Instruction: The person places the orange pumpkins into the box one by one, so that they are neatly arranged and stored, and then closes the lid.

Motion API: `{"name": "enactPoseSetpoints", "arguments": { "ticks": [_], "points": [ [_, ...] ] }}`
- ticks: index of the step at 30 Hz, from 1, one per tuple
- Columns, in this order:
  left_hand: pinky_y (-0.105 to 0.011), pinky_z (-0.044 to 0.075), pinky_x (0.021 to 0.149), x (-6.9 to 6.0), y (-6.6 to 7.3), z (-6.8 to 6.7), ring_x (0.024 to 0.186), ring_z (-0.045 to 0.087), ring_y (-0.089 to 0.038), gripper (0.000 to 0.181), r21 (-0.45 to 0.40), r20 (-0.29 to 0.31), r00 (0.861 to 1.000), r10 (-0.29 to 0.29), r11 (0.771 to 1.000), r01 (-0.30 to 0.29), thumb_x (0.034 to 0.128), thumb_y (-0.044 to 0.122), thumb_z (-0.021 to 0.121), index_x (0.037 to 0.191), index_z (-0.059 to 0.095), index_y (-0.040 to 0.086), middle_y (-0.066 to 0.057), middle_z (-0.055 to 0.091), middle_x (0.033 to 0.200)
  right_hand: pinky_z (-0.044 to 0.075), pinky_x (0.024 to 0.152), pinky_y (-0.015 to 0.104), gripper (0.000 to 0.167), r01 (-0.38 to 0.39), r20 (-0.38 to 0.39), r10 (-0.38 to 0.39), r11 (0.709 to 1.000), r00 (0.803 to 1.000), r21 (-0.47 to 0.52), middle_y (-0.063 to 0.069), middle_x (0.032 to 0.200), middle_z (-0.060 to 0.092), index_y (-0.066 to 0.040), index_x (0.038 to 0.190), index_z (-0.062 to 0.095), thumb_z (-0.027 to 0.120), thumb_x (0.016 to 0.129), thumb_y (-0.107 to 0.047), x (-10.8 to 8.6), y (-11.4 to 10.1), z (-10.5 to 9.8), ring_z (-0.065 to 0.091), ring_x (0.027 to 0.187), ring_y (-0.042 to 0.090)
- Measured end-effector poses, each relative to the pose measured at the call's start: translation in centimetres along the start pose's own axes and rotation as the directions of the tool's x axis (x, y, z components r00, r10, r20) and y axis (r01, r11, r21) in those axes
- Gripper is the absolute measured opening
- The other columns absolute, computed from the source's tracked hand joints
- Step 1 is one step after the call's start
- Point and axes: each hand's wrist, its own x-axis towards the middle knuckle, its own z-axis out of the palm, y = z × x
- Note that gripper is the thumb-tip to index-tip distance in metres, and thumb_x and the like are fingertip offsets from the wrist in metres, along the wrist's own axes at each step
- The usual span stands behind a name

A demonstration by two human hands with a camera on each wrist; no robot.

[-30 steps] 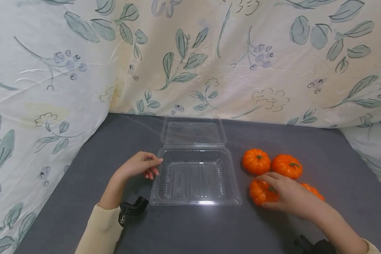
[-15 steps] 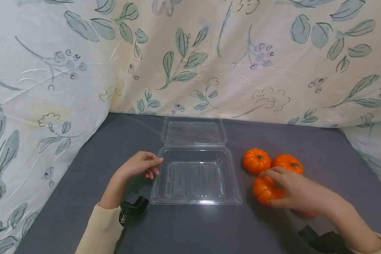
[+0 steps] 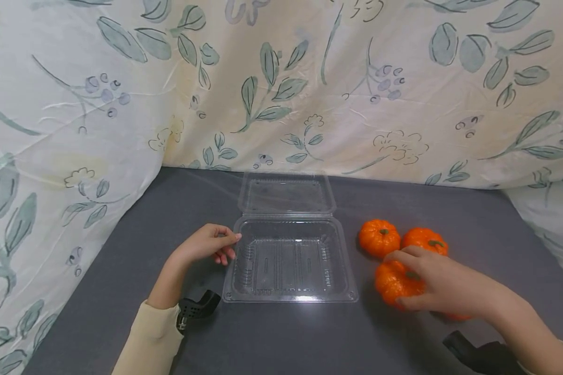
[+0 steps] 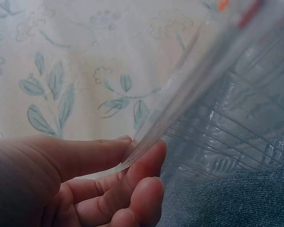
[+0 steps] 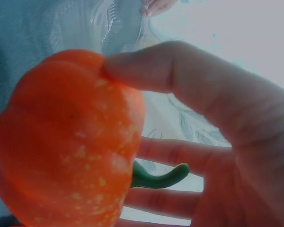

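Note:
A clear plastic clamshell container (image 3: 288,298) lies with its lid (image 3: 286,195) folded back. My left hand (image 3: 208,244) pinches its left rim between thumb and fingers; the left wrist view shows the thin plastic edge (image 4: 149,137) between them. My right hand (image 3: 455,284) grips a small orange pumpkin (image 3: 394,286) with a green stem (image 5: 161,176), thumb on one side and fingers on the other. Just behind are two more pumpkins, one on the left (image 3: 379,238) and one on the right (image 3: 424,238). Another pumpkin (image 3: 457,316) is mostly hidden under my right hand.
The dark grey tabletop (image 3: 291,338) carries everything. A floral cloth (image 3: 281,104) hangs behind it and along the sides. Black wrist camera mounts (image 3: 199,304) sit below both hands.
The right hand has closed around the front pumpkin and shifted it slightly right; the pumpkin nearest the front right is now mostly covered. My left hand stays in place on the container.

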Motion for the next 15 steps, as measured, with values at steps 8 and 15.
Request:
{"name": "enactPoseSetpoints", "arguments": {
  "ticks": [8, 15],
  "points": [
    [-0.03, 0.048, 0.051, -0.2, 0.2, 0.0, 0.049, 0.056, -0.011, 0.032, 0.006, -0.006, 1.0, 0.001, 1.0, -0.001, 0.0952, 0.025, 0.052, 0.095, 0.061, -0.006, -0.003, 0.064, 0.063, 0.048, 0.074, 0.032, 0.054, 0.006, -0.018, -0.007, 0.999, 1.0, -0.039, -0.008, 0.109, 0.052, -0.028, 0.116, 0.054, 0.073, 0.071, -0.051, 0.0, -1.1, -0.5, 0.05, 0.09, 0.008],
    [-0.03, 0.049, 0.051, -0.2, 0.3, 0.1, 0.048, 0.055, -0.011, 0.03, 0.022, -0.019, 1.0, -0.011, 1.0, 0.012, 0.095, 0.025, 0.053, 0.092, 0.062, -0.003, -0.004, 0.064, 0.062, 0.048, 0.079, 0.034, 0.055, 0.046, -0.051, -0.049, 0.998, 0.997, -0.053, -0.011, 0.114, 0.052, -0.028, 0.12, 0.055, 0.067, 0.075, -0.057, 0.3, -2.7, -1.3, 0.051, 0.095, 0.007]
  ]
}}
